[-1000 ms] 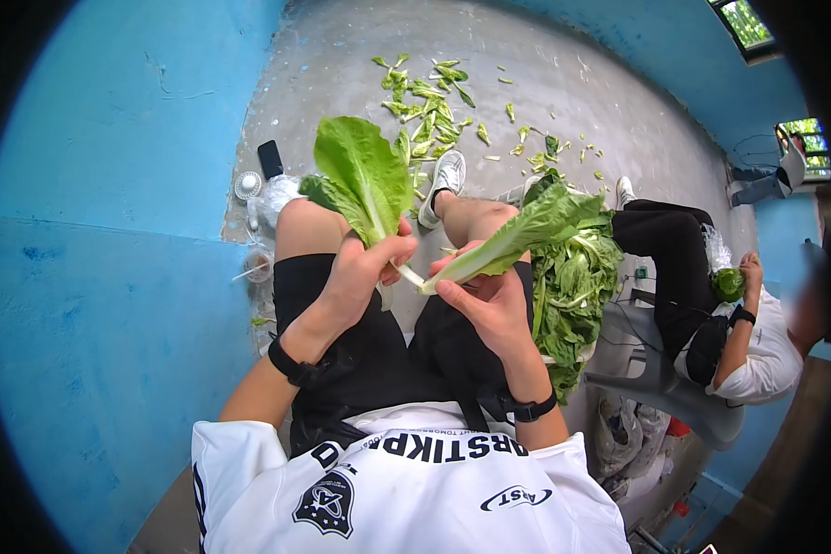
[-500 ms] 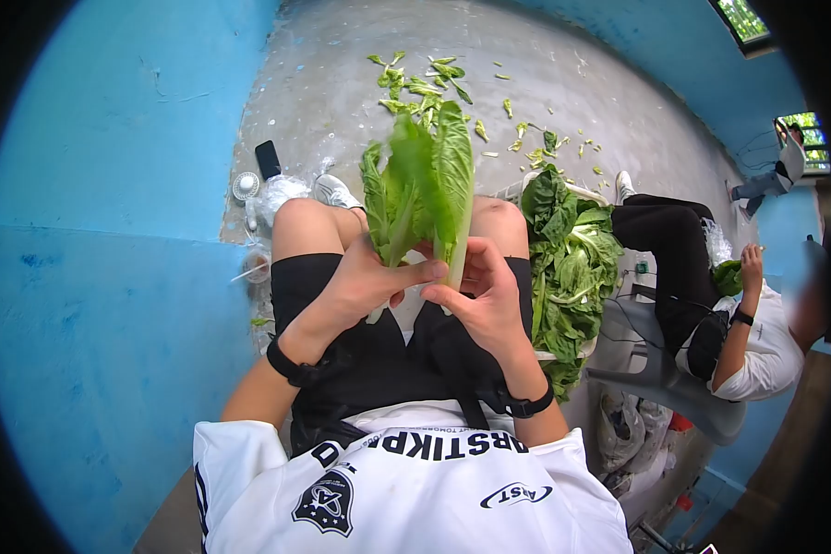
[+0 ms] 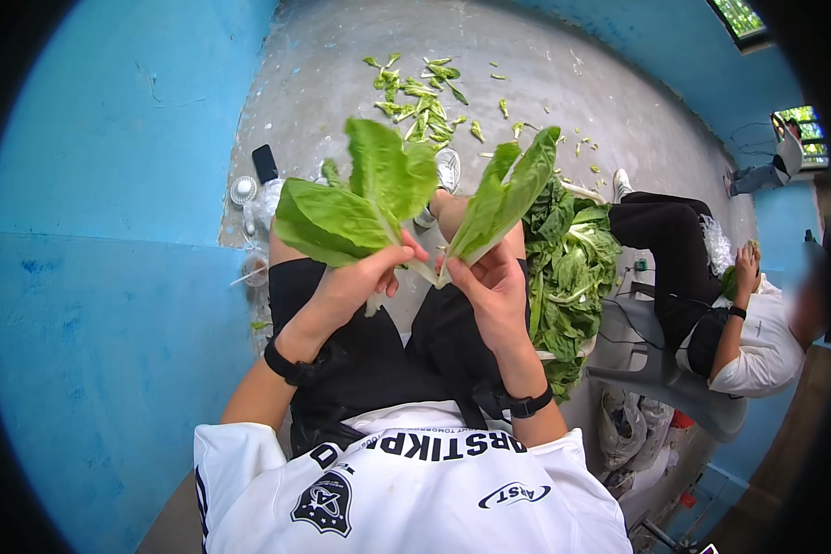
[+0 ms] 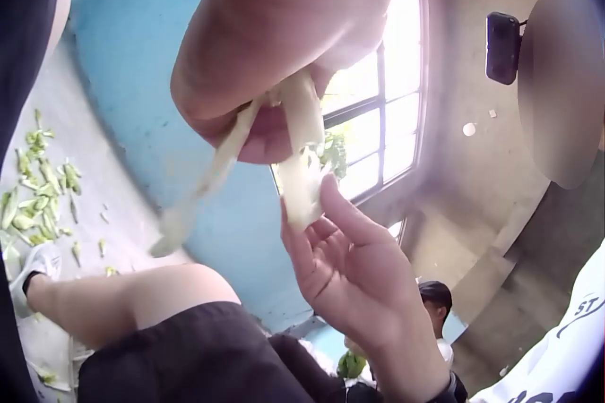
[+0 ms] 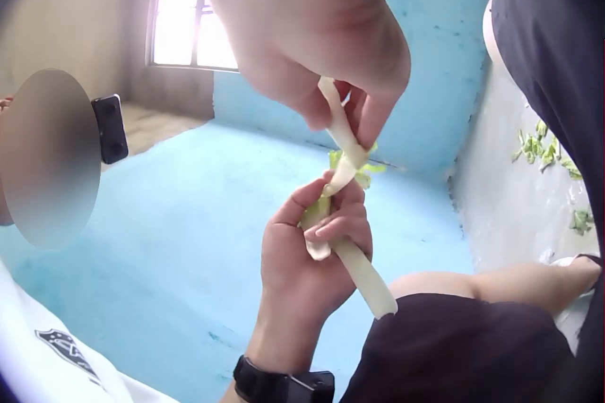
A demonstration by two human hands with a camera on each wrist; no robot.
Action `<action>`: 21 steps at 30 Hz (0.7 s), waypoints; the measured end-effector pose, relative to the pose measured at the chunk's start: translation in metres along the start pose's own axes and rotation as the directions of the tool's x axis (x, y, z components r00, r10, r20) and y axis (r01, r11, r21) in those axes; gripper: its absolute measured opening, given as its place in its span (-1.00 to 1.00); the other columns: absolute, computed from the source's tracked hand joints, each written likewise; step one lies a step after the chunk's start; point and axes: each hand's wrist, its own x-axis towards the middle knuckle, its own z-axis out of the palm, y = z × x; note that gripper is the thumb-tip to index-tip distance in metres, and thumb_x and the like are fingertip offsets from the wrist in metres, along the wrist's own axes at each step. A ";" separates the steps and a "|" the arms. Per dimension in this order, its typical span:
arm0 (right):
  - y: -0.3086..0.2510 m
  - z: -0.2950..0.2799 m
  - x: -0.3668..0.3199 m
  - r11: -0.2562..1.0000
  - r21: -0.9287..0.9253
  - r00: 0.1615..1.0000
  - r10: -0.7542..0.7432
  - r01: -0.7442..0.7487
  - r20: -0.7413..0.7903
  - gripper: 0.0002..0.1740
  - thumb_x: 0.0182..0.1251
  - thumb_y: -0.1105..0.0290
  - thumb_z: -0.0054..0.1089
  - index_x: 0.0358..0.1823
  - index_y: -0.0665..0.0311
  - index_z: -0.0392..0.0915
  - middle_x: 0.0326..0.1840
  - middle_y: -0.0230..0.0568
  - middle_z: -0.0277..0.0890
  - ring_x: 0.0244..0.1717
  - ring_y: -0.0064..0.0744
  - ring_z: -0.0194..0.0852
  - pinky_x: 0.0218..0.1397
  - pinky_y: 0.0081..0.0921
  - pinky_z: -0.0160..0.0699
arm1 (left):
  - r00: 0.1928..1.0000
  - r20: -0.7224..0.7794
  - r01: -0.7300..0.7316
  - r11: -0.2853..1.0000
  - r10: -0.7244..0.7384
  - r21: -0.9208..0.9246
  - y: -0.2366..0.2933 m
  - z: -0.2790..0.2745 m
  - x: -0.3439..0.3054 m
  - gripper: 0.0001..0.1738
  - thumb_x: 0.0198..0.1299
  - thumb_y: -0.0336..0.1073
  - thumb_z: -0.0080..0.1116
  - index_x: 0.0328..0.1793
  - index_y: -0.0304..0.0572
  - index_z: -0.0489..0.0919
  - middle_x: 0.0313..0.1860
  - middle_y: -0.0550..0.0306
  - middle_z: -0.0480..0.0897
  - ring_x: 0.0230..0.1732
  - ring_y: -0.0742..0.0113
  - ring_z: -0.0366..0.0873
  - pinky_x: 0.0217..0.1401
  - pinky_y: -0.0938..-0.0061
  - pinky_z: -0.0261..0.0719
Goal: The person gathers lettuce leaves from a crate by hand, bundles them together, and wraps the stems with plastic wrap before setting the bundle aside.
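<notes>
The left hand [image 3: 353, 288] grips several leaves [image 3: 342, 222] by their pale stalks, fingers curled round them; the green blades fan up and outward above it. The right hand [image 3: 494, 284] pinches another leaf [image 3: 503, 203] near its stalk end, between thumb and fingers, its blade slanting up and away to the right. The stalk ends meet between the two hands, above the person's lap. In the right wrist view, a stalk [image 5: 365, 278] sticks out below the left hand.

To the right of the legs, a heap [image 3: 572, 268] of leaves fills a basket [image 3: 584, 191]. Scraps [image 3: 423, 109] lie scattered on the floor [image 3: 342, 65] ahead. A phone [image 3: 264, 163] lies near the wall [image 3: 111, 166]. Another person [image 3: 757, 342] sits at the right on a grey chair [image 3: 665, 369].
</notes>
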 end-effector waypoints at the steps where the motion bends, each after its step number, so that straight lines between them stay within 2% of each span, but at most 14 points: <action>1: -0.004 0.001 -0.001 0.998 0.064 0.999 0.015 -0.012 -0.044 -0.58 0.36 0.54 0.27 0.17 0.43 0.34 0.09 -0.13 0.54 0.10 -0.37 0.59 0.14 -0.47 0.65 | 1.000 0.010 -0.027 0.978 0.029 -0.208 -0.002 -0.001 0.001 -0.83 0.31 -0.33 0.05 -0.23 -0.28 0.57 -0.36 0.21 0.58 -0.55 0.58 0.31 -0.50 0.59 0.36; 2: -0.005 0.002 -0.002 0.992 0.128 0.996 0.032 -0.021 -0.089 -0.55 0.36 0.54 0.26 0.21 0.42 0.32 0.10 -0.14 0.53 0.11 -0.35 0.59 0.14 -0.45 0.65 | 0.999 0.013 -0.027 0.978 0.030 -0.206 -0.003 -0.001 0.001 -0.83 0.31 -0.33 0.05 -0.23 -0.28 0.57 -0.36 0.21 0.58 -0.55 0.58 0.31 -0.50 0.59 0.36; 4: -0.006 0.004 -0.001 0.987 0.158 0.996 -0.002 0.017 -0.094 -0.53 0.36 0.55 0.26 0.23 0.42 0.31 0.11 -0.15 0.52 0.12 -0.33 0.60 0.15 -0.42 0.66 | 0.998 -0.061 -0.032 0.878 0.003 -0.478 0.003 0.007 0.002 -0.81 0.31 -0.34 0.01 -0.35 -0.26 0.52 -0.46 0.24 0.50 -0.61 0.57 0.24 -0.52 0.58 0.28; 6: -0.008 0.003 0.001 0.982 0.182 0.994 -0.042 0.060 -0.102 -0.50 0.36 0.55 0.26 0.26 0.41 0.29 0.12 -0.17 0.50 0.12 -0.30 0.60 0.16 -0.39 0.67 | 0.993 -0.117 -0.024 0.890 -0.033 -0.456 0.005 0.007 0.003 -0.75 0.33 -0.29 0.05 -0.43 -0.18 0.48 -0.53 0.26 0.47 -0.63 0.57 0.21 -0.47 0.60 0.27; 8: -0.009 0.001 0.003 0.975 0.195 0.987 -0.077 0.104 -0.143 -0.45 0.34 0.58 0.26 0.32 0.40 0.27 0.14 -0.17 0.48 0.09 -0.33 0.60 0.21 -0.34 0.67 | 0.984 -0.137 -0.139 0.976 0.116 -0.167 -0.006 -0.017 0.007 -0.73 0.37 -0.26 0.11 -0.44 -0.11 0.47 -0.57 0.30 0.43 -0.55 0.58 0.25 -0.38 0.62 0.29; 9: -0.012 -0.001 0.004 0.975 0.193 0.986 -0.080 0.108 -0.145 -0.45 0.34 0.58 0.26 0.32 0.40 0.27 0.14 -0.17 0.48 0.09 -0.33 0.60 0.21 -0.34 0.67 | 0.954 -0.270 -0.162 0.980 0.127 -0.112 0.001 -0.012 0.005 -0.68 0.39 -0.20 0.16 -0.46 -0.05 0.46 -0.60 0.33 0.39 -0.55 0.58 0.26 -0.40 0.63 0.26; 12: -0.016 -0.005 0.006 0.987 0.079 0.983 -0.129 0.140 -0.131 -0.49 0.30 0.58 0.31 0.23 0.40 0.32 0.11 -0.18 0.49 0.04 -0.39 0.61 0.15 -0.40 0.69 | 0.944 -0.216 -0.283 0.949 0.250 -0.137 -0.006 -0.015 0.014 -0.73 0.38 -0.19 0.20 -0.38 -0.08 0.53 -0.55 0.31 0.45 -0.60 0.57 0.30 -0.47 0.65 0.29; 13: -0.011 -0.005 0.005 0.991 -0.010 0.990 -0.130 0.130 -0.045 -0.52 0.27 0.57 0.35 0.16 0.38 0.34 0.07 -0.20 0.50 0.03 -0.42 0.61 0.11 -0.44 0.69 | 0.922 -0.282 -0.302 0.948 0.264 -0.102 -0.010 -0.010 0.014 -0.75 0.36 -0.13 0.23 -0.26 -0.13 0.58 -0.47 0.28 0.52 -0.61 0.55 0.37 -0.50 0.66 0.38; 14: -0.007 -0.004 0.004 0.987 -0.099 0.992 -0.122 0.126 0.044 -0.56 0.24 0.55 0.39 0.08 0.36 0.36 0.03 -0.22 0.51 0.01 -0.45 0.61 0.08 -0.48 0.70 | 0.921 -0.290 -0.299 0.949 0.261 -0.097 -0.010 -0.007 0.013 -0.75 0.36 -0.13 0.23 -0.26 -0.13 0.58 -0.47 0.28 0.52 -0.61 0.55 0.37 -0.50 0.66 0.38; 15: -0.014 0.003 0.001 0.991 -0.129 0.999 -0.036 0.038 0.019 -0.59 0.19 0.52 0.46 -0.06 0.30 0.37 -0.08 -0.26 0.53 -0.03 -0.50 0.60 0.01 -0.54 0.69 | 0.956 -0.184 -0.249 0.965 0.230 -0.087 -0.006 -0.004 0.010 -0.75 0.36 -0.14 0.24 -0.19 -0.17 0.59 -0.42 0.27 0.55 -0.59 0.54 0.40 -0.49 0.65 0.44; 17: -0.007 0.006 0.002 0.985 -0.169 0.996 -0.030 0.043 0.078 -0.58 0.18 0.51 0.47 -0.06 0.30 0.37 -0.10 -0.27 0.52 -0.06 -0.52 0.59 0.00 -0.55 0.69 | 0.990 -0.037 -0.141 0.989 0.140 -0.047 0.007 0.005 0.003 -0.70 0.31 -0.16 0.30 -0.07 -0.25 0.59 -0.34 0.28 0.60 -0.56 0.55 0.45 -0.54 0.62 0.50; 18: -0.003 0.007 0.001 0.975 -0.213 0.991 -0.029 0.056 0.129 -0.57 0.17 0.50 0.48 -0.07 0.30 0.37 -0.12 -0.29 0.52 -0.09 -0.54 0.58 -0.02 -0.55 0.69 | 0.990 -0.052 -0.137 0.989 0.135 -0.050 0.007 0.004 0.001 -0.70 0.31 -0.16 0.30 -0.07 -0.25 0.59 -0.34 0.28 0.60 -0.56 0.55 0.45 -0.54 0.62 0.50; 20: 0.000 0.011 0.001 0.960 -0.272 0.986 -0.024 0.069 0.163 -0.57 0.16 0.49 0.49 -0.08 0.33 0.38 -0.11 -0.27 0.48 -0.10 -0.55 0.56 -0.01 -0.51 0.70 | 0.998 0.033 -0.061 0.993 0.058 0.105 0.006 0.002 -0.001 -0.64 0.20 -0.18 0.41 -0.02 -0.25 0.59 -0.30 0.27 0.62 -0.53 0.56 0.48 -0.56 0.63 0.49; 21: 0.002 0.012 0.001 0.934 -0.325 0.979 -0.095 0.150 0.179 -0.59 0.18 0.50 0.47 -0.08 0.34 0.38 -0.10 -0.27 0.46 -0.07 -0.54 0.55 0.01 -0.50 0.71 | 0.998 -0.019 -0.051 0.995 0.053 0.091 0.016 0.010 -0.004 -0.69 0.11 -0.25 0.48 -0.15 -0.24 0.61 -0.44 0.27 0.58 -0.59 0.55 0.46 -0.56 0.60 0.47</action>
